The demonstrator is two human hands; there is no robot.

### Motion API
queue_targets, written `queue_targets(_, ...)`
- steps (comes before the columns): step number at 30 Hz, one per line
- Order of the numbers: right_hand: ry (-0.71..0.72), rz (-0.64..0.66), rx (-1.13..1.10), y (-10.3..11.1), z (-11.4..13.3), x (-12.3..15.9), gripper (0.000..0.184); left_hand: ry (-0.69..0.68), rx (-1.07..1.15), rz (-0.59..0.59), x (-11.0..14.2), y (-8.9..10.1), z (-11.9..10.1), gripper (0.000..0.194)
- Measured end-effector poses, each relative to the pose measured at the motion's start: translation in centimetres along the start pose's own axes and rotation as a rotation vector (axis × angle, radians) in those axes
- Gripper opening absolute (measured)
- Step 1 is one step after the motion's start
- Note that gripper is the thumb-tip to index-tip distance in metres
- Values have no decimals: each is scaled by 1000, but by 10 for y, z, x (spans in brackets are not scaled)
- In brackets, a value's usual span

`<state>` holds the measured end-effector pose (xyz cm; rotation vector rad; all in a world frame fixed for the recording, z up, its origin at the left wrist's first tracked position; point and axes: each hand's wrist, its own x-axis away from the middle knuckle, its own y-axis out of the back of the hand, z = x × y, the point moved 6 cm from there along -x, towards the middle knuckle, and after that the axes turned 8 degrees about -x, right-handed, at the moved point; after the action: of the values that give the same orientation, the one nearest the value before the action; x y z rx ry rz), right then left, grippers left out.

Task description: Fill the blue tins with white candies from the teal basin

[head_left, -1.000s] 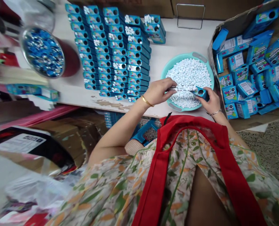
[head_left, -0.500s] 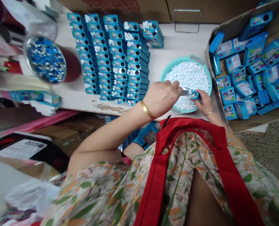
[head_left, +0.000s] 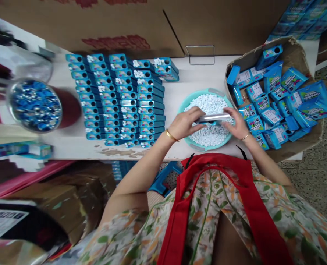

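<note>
A long white bench (head_left: 199, 75) runs across the view in front of the person. At its right end sits a big, open brown cardboard box (head_left: 291, 151), with lots of small blue card boxes (head_left: 270, 116) lying every which way inside. To the left, more blue boxes with round dark holes stand in neat rows (head_left: 151, 110). Past them is a tilted red metal pot with a silver rim (head_left: 69, 108), full of shiny blue sweets. Between the rows and the cardboard box is a round sea-green plastic bowl (head_left: 204, 148). The left hand (head_left: 185, 122) and right hand (head_left: 237, 123) hold a long, thin silver metal piece (head_left: 214, 117) over it, the fingers closed narrowly on its two ends. A bit of blue peeks out below it, too hidden to name. Tiny white sweets (head_left: 207, 138) fill the bowl.
</note>
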<state>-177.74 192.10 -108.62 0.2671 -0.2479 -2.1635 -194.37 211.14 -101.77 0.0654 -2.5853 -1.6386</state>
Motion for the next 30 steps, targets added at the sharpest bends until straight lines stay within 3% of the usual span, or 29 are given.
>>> queue_targets(3,-72,-315,133,71,-36,-36,70,155,-94,-144,-10,33,46,38)
queue_targets(5,-129,-357,273,95,-66,-61,83,283,-160,-208,-16,45,87,37)
queue_targets(8,-221,-276,426,94,-101,-94,98,446,-219,-214,-25,46,148,35)
queue_targets(11,-340,-177,494,73,-117,-113,90,544,-250,-117,-33,30,196,36)
queue_targets(14,-445,-77,517,63,-121,-112,71,596,-242,-35,-35,14,227,38)
queue_targets(16,-410,-84,450,69,-116,-99,67,593,-194,-55,-34,9,237,39)
queue_targets(20,-189,-258,250,96,-87,-52,74,569,-109,-241,-24,8,236,51)
queue_targets(24,-162,-464,90,113,-50,-7,77,551,-115,-344,-1,6,197,56)
queue_targets(27,-251,-538,-164,109,-33,14,69,467,-71,-184,30,-13,145,49)
queue_targets(30,-364,-419,-425,86,-26,30,61,380,-6,87,74,-43,85,44)
